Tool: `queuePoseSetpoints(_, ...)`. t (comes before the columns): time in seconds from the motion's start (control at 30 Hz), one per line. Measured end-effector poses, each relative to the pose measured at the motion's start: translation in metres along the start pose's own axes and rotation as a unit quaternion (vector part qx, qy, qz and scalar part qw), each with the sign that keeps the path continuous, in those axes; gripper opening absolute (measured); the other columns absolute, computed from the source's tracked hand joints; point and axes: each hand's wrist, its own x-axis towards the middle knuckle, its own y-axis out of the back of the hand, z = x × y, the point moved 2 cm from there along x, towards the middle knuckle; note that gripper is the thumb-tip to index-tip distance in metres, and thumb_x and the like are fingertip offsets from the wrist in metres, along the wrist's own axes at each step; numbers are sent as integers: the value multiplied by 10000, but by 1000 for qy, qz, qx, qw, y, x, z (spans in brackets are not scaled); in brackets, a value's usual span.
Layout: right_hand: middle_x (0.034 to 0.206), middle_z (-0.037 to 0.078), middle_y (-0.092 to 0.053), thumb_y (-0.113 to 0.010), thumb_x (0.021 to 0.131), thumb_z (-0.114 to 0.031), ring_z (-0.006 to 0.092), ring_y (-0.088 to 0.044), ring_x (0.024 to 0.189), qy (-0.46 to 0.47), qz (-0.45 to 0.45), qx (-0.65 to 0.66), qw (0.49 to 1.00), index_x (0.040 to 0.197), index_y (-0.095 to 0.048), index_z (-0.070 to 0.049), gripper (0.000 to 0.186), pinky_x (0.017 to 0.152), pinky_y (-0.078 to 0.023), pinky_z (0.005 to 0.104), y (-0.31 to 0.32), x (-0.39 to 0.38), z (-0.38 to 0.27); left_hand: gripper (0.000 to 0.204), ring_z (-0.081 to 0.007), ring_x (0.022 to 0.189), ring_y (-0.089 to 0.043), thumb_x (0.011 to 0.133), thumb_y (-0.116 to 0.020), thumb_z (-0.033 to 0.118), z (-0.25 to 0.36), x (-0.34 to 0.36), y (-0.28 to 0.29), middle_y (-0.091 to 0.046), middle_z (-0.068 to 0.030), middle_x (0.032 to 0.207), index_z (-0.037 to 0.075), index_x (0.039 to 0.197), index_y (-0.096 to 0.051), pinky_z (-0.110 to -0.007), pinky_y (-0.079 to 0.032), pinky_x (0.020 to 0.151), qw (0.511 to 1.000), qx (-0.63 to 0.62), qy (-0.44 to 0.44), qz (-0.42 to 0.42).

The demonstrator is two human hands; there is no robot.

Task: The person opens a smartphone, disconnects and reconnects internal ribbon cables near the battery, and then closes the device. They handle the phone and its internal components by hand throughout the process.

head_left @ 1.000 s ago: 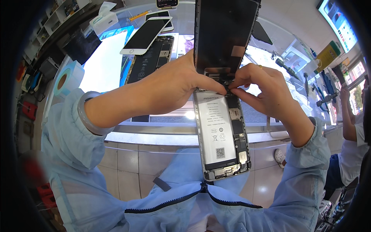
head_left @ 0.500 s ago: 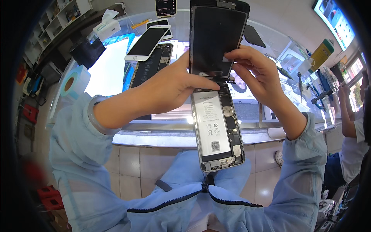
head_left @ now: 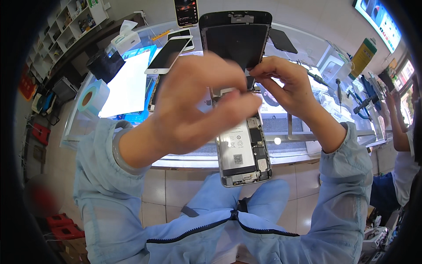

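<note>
At the near edge of the glass counter [head_left: 189, 163], the open phone [head_left: 241, 163] sits before you, its battery [head_left: 237, 149] end reaching out above your lap and its screen [head_left: 235, 42] raised at the far end. Your right hand [head_left: 285, 83] grips the screen low on its right edge. Your left hand [head_left: 198, 105], blurred and half curled, covers the middle; whether it grasps anything, I cannot tell. A white phone [head_left: 169, 55] lies beyond, to the left.

Screen panel [head_left: 234, 44] coloured black, battery [head_left: 227, 152] faced in white and printed with a square black-and-white code [head_left: 238, 159], tabletop phone [head_left: 169, 55] bordered in white, jacket [head_left: 345, 180] dyed pale blue, zip [head_left: 189, 235] finished in black, bottle [head_left: 363, 58] coloured yellow, floor [head_left: 176, 182] tiled in beige
</note>
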Motion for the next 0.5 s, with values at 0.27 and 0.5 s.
queuePoseSetpoints(0.27, 958, 93, -684, -638, 818, 70, 203, -686, 887, 9, -13, -31, 999, 997, -652, -9, 197, 784, -548, 280, 4, 0, -1, 311, -285, 847, -662, 734, -641, -99, 2, -12, -31, -643, -153, 1024, -6, 1030, -658, -322, -549, 700, 968, -147, 171, -112)
queuePoseSetpoints(0.5, 947, 91, -671, -684, 775, 22, 237, -662, 839, -7, -98, -116, 988, 941, -683, -50, 181, 710, -522, 290, 6, -1, -6, 272, -305, 880, -661, 755, -638, -77, 0, -19, -30, -638, -161, 1060, -12, 1019, -649, -341, -552, 740, 960, -134, 192, -151)
